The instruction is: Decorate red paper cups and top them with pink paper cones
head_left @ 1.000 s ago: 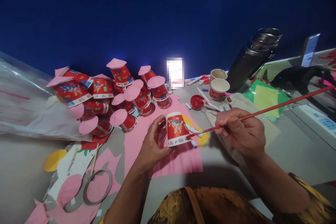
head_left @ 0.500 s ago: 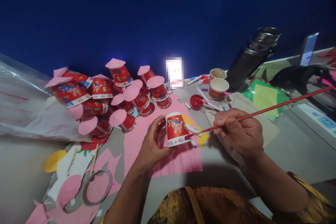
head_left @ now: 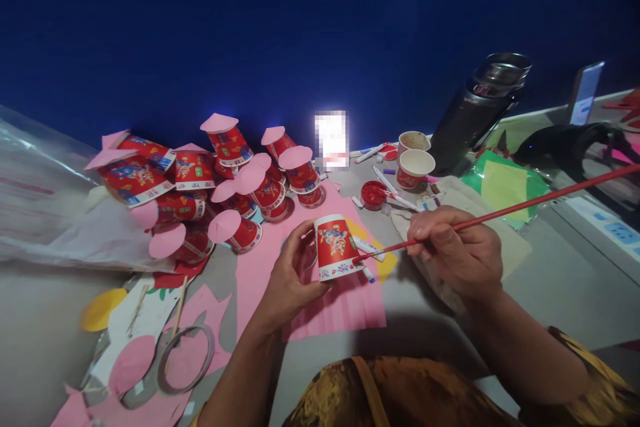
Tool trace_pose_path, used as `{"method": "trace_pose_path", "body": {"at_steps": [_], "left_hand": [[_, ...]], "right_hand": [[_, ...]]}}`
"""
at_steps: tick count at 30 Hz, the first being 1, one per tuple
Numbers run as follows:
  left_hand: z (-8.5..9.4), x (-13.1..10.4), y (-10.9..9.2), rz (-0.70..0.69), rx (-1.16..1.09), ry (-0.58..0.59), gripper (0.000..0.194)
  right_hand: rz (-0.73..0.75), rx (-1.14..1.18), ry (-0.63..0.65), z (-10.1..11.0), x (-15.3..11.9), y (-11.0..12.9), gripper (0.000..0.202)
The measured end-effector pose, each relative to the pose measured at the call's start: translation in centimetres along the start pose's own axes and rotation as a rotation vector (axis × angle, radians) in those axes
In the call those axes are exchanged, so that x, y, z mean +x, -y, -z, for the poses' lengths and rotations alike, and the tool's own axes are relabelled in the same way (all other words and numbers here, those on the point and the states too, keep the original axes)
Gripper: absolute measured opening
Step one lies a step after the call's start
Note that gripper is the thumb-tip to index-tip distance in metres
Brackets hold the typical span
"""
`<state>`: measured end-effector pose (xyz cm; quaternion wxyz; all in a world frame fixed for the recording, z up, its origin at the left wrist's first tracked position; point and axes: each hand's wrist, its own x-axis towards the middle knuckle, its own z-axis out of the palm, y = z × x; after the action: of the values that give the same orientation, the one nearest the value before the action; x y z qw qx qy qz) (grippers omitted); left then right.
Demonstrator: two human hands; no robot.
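- While the left hand (head_left: 287, 280) wraps its fingers round a red paper cup (head_left: 334, 247), the cup sits upside down, tilted a little, just above a pink paper sheet (head_left: 320, 310) on the desk (head_left: 550, 293).
- That left grip is curled partway: thumb on the near side, fingers behind, touching the cup's wall.
- The right hand (head_left: 457, 250) pinches a long red paintbrush (head_left: 500, 213) between thumb and fingertips, the grip pressed tight on the handle near its lower end.
- The brush tip meets the cup's right side near the white rim band; the handle slants up and away to the right.
- Left of the hands lies a heap of red cups with pink paper caps (head_left: 220, 173), well apart from the held cup.
- Behind the brush stand two open paper cups (head_left: 415, 163) and a small dish of red paint (head_left: 374, 193), with white markers scattered beside them.
- A dark flask (head_left: 475, 113) leans further right, and a tape ring (head_left: 186, 357) rests on pink scraps near the left elbow.
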<state>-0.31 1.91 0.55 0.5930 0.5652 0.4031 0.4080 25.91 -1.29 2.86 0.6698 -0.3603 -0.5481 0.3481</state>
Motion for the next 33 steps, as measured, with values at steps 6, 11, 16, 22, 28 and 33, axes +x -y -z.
{"method": "trace_pose_path", "body": {"at_steps": [6, 11, 16, 22, 28, 33], "left_hand": [[0.2, 0.0, -0.2, 0.006, -0.048, 0.019, 0.092], [-0.3, -0.2, 0.3, 0.024, -0.131, 0.05, 0.105], [-1.6, -0.7, 0.5, 0.089, -0.239, 0.066, 0.111], [-2.0, -0.8, 0.2, 0.012, -0.1, 0.131, 0.108], [-0.8, -0.8, 0.0, -0.113, 0.209, 0.157, 0.104], [-0.5, -0.7, -0.3, -0.138, 0.324, 0.17, 0.094]], "right_hand": [[-0.038, 0.064, -0.143, -0.3, 0.3, 0.4, 0.023], [-0.113, -0.05, -0.014, -0.3, 0.1, -0.1, 0.026], [-0.066, -0.377, 0.413, -0.7, 0.3, -0.5, 0.101], [0.121, -0.59, 0.517, -0.8, 0.6, -1.3, 0.103], [0.194, -0.724, 0.641, -0.9, 0.8, -1.9, 0.106], [0.173, -0.652, 0.683, -1.0, 0.8, -2.3, 0.104]]}}
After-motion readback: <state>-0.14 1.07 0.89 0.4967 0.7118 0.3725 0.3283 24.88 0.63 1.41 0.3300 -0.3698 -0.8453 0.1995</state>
